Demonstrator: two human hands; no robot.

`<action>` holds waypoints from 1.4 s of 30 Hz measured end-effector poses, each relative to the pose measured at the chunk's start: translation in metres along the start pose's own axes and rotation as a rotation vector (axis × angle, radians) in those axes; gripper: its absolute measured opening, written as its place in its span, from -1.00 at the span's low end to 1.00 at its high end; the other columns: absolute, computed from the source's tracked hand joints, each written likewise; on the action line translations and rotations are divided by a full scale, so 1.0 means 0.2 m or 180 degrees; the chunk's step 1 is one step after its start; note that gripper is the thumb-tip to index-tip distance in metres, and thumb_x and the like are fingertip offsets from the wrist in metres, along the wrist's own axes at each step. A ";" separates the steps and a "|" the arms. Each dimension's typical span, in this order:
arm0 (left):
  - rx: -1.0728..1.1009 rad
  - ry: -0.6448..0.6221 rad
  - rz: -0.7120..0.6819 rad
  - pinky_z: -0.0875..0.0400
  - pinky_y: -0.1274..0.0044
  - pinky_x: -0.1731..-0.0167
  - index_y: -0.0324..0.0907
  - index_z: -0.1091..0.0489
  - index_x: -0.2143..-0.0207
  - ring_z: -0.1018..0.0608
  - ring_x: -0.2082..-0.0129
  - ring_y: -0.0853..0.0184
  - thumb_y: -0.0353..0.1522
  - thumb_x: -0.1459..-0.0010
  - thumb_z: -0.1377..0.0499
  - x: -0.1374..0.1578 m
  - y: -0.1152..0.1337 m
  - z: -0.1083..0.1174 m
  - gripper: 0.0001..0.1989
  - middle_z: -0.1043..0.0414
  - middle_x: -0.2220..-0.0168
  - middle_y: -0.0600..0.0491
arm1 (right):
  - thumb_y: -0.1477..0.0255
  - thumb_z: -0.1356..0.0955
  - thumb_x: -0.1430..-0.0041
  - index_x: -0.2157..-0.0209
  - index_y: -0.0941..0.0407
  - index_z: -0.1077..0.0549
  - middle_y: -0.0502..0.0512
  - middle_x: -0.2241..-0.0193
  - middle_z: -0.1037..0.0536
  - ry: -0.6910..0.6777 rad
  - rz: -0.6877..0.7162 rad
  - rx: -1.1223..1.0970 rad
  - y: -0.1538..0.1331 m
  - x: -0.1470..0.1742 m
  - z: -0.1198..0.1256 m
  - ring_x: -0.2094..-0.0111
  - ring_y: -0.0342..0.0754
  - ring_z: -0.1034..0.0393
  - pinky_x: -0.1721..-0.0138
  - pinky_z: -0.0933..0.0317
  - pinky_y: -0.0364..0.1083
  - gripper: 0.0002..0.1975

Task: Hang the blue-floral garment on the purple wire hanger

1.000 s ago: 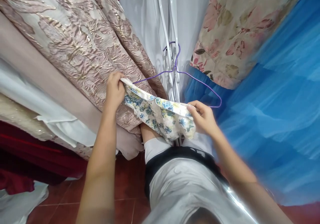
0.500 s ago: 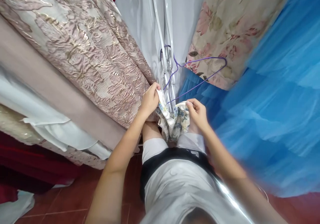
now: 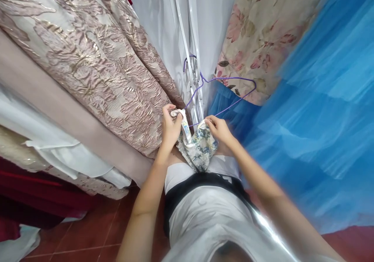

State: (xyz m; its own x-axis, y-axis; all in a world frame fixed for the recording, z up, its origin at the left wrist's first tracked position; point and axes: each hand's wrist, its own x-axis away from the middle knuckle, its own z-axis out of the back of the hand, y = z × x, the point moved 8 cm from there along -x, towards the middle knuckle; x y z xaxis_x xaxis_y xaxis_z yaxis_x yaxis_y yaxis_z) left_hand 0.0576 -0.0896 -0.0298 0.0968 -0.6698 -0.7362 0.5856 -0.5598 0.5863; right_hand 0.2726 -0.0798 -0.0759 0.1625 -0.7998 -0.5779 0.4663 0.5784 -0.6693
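Between my hands, over my lap, is a floral garment (image 3: 196,153) in white with blue and yellow print. My left hand (image 3: 172,123) is closed on its white-edged strap or neckline at the left. With thumb and fingers, my right hand (image 3: 217,127) pinches the opposite upper edge. The garment's lower part hangs bunched between my thighs. Just beyond it, a purple wire hanger (image 3: 238,79) hangs by white straps, its hook pointing up. The hanger's lower left part is partly hidden behind the garment and my left hand.
Pink-gold brocade fabric (image 3: 96,71) hangs close on the left, beside pale and dark red garments (image 3: 37,192). Blue tulle (image 3: 315,110) fills the right side. A pink floral cloth (image 3: 263,48) and white straps (image 3: 191,32) hang ahead. Red tiles (image 3: 84,234) cover the floor.
Both hands have shifted left, the left one also lower and now turned with the strap edge folded over. The garment is spread wider and flatter. The hanger appears slightly farther left.
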 end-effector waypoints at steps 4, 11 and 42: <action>-0.0354 -0.0060 -0.0137 -0.38 0.39 -0.09 -0.11 -0.33 0.03 -0.50 -0.06 0.20 -0.29 -0.32 -0.13 -0.01 0.05 0.07 -0.80 -0.46 0.00 -0.09 | 0.27 -0.25 -0.37 0.22 0.15 -0.55 0.11 0.40 -0.61 -0.0051 0.0006 -0.0026 -0.06 0.01 -0.06 0.42 -0.03 -0.42 0.31 -0.18 -0.11 -0.69; -0.0646 -0.0058 -0.0335 -0.39 0.36 0.04 -0.12 -0.46 0.10 -0.57 0.06 0.12 -0.34 -0.39 -0.05 -0.18 0.29 -0.08 -0.80 -0.55 0.06 -0.09 | 0.28 -0.27 -0.35 0.23 0.13 -0.56 0.11 0.41 -0.61 0.0222 -0.0111 -0.0307 -0.15 0.02 -0.18 0.42 0.00 -0.46 0.28 -0.24 -0.09 -0.71; -0.0526 -0.0934 -0.0770 -0.42 0.45 0.16 -0.13 -0.56 0.21 -0.57 0.25 0.25 -0.26 -0.33 -0.09 -0.37 0.22 -0.10 -0.74 -0.60 0.25 0.04 | -0.08 -0.25 -0.34 0.70 0.05 -0.33 -0.02 0.77 -0.30 0.2082 0.0039 -0.0210 0.23 -0.20 1.02 0.69 -0.14 -0.23 0.56 -0.13 -0.06 -0.34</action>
State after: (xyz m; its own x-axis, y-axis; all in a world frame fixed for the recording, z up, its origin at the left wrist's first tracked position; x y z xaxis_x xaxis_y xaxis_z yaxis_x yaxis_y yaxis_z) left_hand 0.0921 -0.0555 0.0444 -0.2790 -0.6525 -0.7046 0.6869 -0.6483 0.3284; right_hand 0.4657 -0.0543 0.0123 -0.4042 -0.5424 -0.7365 0.4102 0.6122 -0.6760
